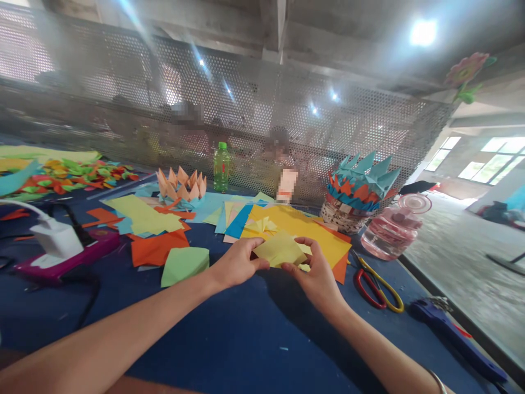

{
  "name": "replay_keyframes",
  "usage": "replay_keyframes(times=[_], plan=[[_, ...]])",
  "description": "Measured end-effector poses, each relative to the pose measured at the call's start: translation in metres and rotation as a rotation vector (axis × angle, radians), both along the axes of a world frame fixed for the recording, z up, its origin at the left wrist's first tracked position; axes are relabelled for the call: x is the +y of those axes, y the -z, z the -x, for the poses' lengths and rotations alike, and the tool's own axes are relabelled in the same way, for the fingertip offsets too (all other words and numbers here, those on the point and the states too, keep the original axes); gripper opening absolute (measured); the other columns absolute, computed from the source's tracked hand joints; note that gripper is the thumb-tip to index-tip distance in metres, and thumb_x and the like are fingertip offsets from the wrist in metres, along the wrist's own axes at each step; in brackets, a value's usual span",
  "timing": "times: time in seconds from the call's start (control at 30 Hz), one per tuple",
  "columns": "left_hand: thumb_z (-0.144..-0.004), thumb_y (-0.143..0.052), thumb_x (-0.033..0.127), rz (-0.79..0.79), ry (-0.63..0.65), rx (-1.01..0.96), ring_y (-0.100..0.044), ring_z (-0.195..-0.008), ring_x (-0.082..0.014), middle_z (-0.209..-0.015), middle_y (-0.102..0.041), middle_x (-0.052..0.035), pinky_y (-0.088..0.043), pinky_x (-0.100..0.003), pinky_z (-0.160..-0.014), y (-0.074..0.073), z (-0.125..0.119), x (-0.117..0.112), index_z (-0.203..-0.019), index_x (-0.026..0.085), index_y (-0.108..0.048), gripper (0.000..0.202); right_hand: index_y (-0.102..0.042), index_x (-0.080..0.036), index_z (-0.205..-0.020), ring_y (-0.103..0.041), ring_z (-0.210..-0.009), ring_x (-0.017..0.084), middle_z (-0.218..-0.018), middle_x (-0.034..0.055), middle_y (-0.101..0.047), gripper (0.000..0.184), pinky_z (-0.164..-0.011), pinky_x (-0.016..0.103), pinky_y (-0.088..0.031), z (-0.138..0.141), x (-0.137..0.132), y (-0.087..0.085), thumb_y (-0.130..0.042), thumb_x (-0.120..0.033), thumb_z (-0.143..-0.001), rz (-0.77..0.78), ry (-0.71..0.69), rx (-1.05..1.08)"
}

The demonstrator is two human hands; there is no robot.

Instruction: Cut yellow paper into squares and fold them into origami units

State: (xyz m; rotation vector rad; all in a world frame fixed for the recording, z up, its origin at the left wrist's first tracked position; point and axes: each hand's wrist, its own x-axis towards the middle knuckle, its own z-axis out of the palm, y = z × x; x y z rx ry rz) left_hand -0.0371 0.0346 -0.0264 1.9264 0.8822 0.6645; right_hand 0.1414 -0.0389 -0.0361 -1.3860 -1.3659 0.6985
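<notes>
On the dark blue surface [197,328], loose paper sheets [158,249] are lying scattered, and a pale green folded square [184,265] is sitting just left of the person's left hand [238,262]. That hand is pinching one edge of a pale yellow folded paper piece [279,249], while the right hand [315,273] is gripping the opposite edge. The creased, layered piece is being held over a bright yellow sheet [324,241]. Further right, red and yellow scissor handles [371,290] are lying on the surface.
</notes>
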Motion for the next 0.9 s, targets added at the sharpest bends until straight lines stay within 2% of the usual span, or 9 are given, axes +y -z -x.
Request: replay_keyframes(times=[0.23,0.47,0.67,0.9], plan=[[-0.069,-0.064,0.026,-0.035,-0.025,0.037,-0.063,-0.073,-0.0211,-0.081,-0.069,-0.0037,-0.043,-0.025,-0.058,-0.0002,0.0003,0.0003,-0.095,0.013,-0.064,0.029,-0.041,-0.022,-0.113,-0.065,-0.076,0.021,-0.086,0.0031,-0.068,0.052,-0.063,0.029,-0.048,-0.0005,-0.001,-0.0019,-0.067,-0.037,-0.07,0.021,-0.003,-0.025],[-0.068,-0.064,0.024,-0.009,-0.015,0.031,-0.063,-0.073,-0.0205,-0.082,-0.068,-0.0037,-0.043,-0.025,-0.058,0.0007,0.0002,0.0004,-0.095,0.013,-0.064,0.029,-0.042,-0.022,-0.102,-0.062,-0.073,0.018,-0.082,0.001,-0.065,0.039,-0.06,0.026,-0.045,-0.0007,-0.0014,-0.0026,-0.065,-0.032,-0.072,-0.021,-0.003,-0.113],[-0.068,-0.062,0.021,0.001,-0.027,-0.003,-0.063,-0.073,-0.0197,-0.079,-0.068,-0.0026,-0.044,-0.025,-0.06,0.0002,0.0006,0.0031,-0.09,0.014,-0.063,0.024,-0.041,-0.021,-0.111,-0.063,-0.077,0.02,-0.085,0.003,-0.068,0.045,-0.067,0.029,-0.047,-0.0035,0.0012,0.0022,-0.064,-0.033,-0.074,-0.014,-0.052,-0.051],[-0.067,-0.063,0.02,-0.007,-0.046,-0.025,-0.064,-0.076,-0.0209,-0.082,-0.069,-0.0037,-0.045,-0.026,-0.063,-0.0009,0.0011,0.0043,-0.089,0.014,-0.063,0.023,-0.042,-0.02,-0.113,-0.064,-0.076,0.02,-0.083,0.0032,-0.069,0.047,-0.071,0.032,-0.047,-0.003,0.0,0.0001,-0.065,-0.033,-0.074,-0.014,-0.02,-0.088]])
